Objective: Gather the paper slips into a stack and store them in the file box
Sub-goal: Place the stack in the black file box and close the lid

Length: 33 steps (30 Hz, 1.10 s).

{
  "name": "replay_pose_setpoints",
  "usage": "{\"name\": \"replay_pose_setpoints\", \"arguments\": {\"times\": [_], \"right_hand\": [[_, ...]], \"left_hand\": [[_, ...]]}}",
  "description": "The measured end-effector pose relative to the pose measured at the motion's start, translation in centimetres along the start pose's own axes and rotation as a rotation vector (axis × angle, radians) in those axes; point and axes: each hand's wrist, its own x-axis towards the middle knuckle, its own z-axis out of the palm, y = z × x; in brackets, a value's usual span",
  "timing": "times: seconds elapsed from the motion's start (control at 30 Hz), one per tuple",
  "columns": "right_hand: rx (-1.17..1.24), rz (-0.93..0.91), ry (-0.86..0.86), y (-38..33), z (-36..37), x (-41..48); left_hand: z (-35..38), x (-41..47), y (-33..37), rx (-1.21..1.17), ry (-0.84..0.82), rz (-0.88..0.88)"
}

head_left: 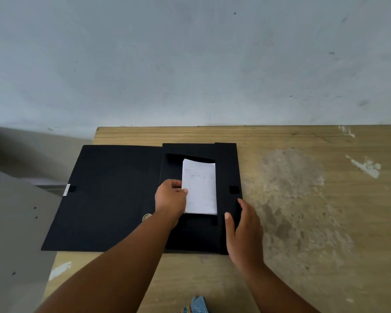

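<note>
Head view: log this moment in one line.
left hand grips paper stack | stack inside file box | right hand steadies box edge

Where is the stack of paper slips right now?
The paper stack sits in the open black file box at table centre, the left hand gripping its left edge.

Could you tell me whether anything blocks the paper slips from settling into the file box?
Nothing visible does. The file box lies open, its lid flat to the left, and the left hand holds the paper slips inside its tray.
</note>
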Motion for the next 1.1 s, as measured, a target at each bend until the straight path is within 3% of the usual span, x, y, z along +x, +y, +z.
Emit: {"name": "replay_pose_setpoints", "arguments": {"times": [0.17, 0.43, 0.63, 0.73, 0.87, 1.0, 1.1], "right_hand": [[-0.155, -0.039, 0.013, 0.2, 0.2, 0.5], [-0.236, -0.026, 0.021, 0.4, -0.2, 2.3], [-0.283, -0.057, 0.0, 1.2, -1.3, 3.0], [-0.328, -0.088, -0.021, 1.8, -2.0, 3.4], [-0.372, -0.085, -0.02, 3.2, -3.3, 4.2], [-0.433, -0.103, 0.023, 3.6, -3.9, 4.1], [-0.5, -0.151, 0.059, 1.4, -3.0, 2.7]], "left_hand": [[2.7, 0.3, 0.3, 0.039, -0.041, 0.046], [6.3, -1.4, 1.1, 0.014, 0.023, 0.047], [5.6, -1.4, 1.8, 0.166, -0.137, 0.091], [4.3, -1.4, 1.9, 0.123, -0.24, 0.085], [1.4, -1.7, 1.6, 0.04, -0.26, 0.071], [-3.3, -2.2, 0.2, 0.019, -0.161, 0.136], [-7.8, -2.5, -1.9, 0.094, 0.14, 0.192]]}}
